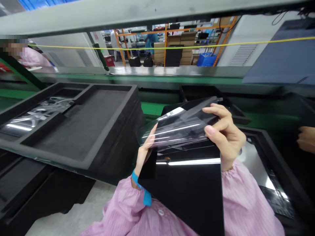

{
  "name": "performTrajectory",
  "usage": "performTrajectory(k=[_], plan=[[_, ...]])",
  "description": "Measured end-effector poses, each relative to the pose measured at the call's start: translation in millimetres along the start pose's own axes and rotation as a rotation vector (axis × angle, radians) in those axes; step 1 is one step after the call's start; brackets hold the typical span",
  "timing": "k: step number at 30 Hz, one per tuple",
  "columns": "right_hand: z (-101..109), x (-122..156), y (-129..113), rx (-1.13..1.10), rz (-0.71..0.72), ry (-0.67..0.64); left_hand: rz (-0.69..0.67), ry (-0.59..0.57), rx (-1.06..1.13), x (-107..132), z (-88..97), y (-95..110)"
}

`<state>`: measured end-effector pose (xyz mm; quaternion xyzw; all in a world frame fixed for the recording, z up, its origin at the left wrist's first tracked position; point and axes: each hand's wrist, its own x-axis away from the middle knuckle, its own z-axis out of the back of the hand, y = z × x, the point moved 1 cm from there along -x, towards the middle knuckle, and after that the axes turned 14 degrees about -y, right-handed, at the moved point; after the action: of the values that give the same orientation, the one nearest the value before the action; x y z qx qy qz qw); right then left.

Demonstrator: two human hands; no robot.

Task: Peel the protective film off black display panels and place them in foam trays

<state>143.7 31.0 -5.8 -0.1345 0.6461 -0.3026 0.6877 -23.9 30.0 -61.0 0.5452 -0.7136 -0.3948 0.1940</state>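
A black glossy panel (189, 190), like a display screen, is held tilted in front of my chest. Clear plastic film (177, 131) curls up over its far part, bent into a loose roll that reflects the lights. My left hand (146, 146) grips the panel at its left edge; most of its fingers are hidden behind the panel and film. At the right, my right hand (226, 131) pinches the film's edge between thumb and fingers. A blue band (141, 188) circles my left wrist.
Left, a stack of black foam trays (113, 127) carries crumpled clear film (49, 111) in one compartment. At right, another tray (268, 141) holds a shiny panel (253, 160). Another person's hand (306, 139) shows at the right edge. A yellow cord (172, 48) crosses ahead.
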Motion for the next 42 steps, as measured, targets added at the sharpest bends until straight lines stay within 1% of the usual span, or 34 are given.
performTrajectory(k=[3, 6, 8, 11, 16, 26, 33, 38, 42], plan=[[-11.6, -7.1, -28.8, 0.103, 0.03, 0.014, -0.038, -0.066, -0.009, 0.5, -3.9, 14.1], [-21.2, -12.0, -53.0, 0.181, 0.091, -0.018, -0.055, -0.124, -0.042, 1.1, -0.8, 22.4], [-26.2, -14.0, -63.3, 0.203, 0.124, -0.016, -0.075, -0.121, -0.069, 1.2, 5.0, 24.6], [-33.3, -14.6, -71.6, 0.213, 0.139, -0.019, -0.1, -0.124, -0.118, 0.9, 14.3, 24.0], [-40.4, -11.4, -77.7, 0.26, 0.109, -0.018, -0.07, -0.191, -0.158, 0.0, 20.9, 18.6], [-39.7, -8.9, -83.2, 0.275, 0.081, 0.005, -0.047, -0.242, -0.155, 3.8, 13.4, 18.8], [-41.1, -8.1, -83.8, 0.267, 0.065, 0.005, 0.022, -0.231, -0.11, 3.3, 14.4, 17.4], [-40.2, -9.3, -81.5, 0.251, 0.041, 0.021, 0.029, -0.174, -0.062, 4.5, 13.3, 16.4], [-37.6, -14.0, -74.7, 0.199, 0.008, 0.055, 0.065, -0.116, -0.021, 3.5, 12.5, 18.0]])
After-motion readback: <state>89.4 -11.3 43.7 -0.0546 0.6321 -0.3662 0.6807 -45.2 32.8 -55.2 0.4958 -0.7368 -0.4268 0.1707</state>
